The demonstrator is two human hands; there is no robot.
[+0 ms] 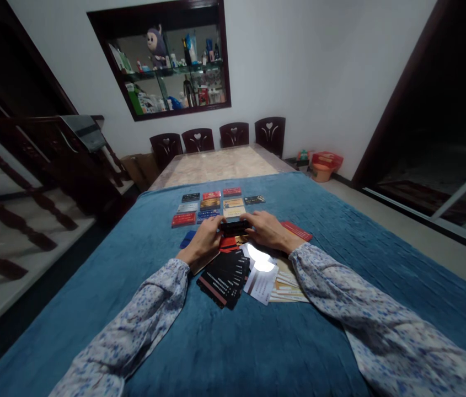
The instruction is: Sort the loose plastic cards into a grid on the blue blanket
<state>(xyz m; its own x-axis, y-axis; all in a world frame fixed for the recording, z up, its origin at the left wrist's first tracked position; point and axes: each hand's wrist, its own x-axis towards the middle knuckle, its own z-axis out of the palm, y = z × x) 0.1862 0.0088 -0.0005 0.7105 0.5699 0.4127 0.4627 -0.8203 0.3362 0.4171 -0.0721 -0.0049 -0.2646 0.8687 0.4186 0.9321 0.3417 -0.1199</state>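
Head view shows you a big blue cloth [233, 353], soft and a bit wrinkly, and its near edge is cut off at the bottom. Past it you can see the bare end of the table [216, 165], pale and blotchy like stone. Your two sleeves [142, 325] are thin and wrinkled with little flowers, and both run out of sight. In front of your hands lie rows of flat cards [210, 204] with straight sides, their words too small to read. Your left hand [203, 240] and right hand [268, 229] are nearly closed, fingers bent in, each pinching one end of a dark block [235, 227]. That block is right between your hands, above the cloth, and it is too dark to tell if it is one card or many. Nearer you, black cards [223, 275] spread like a fan, each hiding part of the next. Beside them, a bright shine washes out some white cards [262, 285]. Your right sleeve covers part of the tan cards [288, 291]. Your right wrist hides part of a red card [299, 230].
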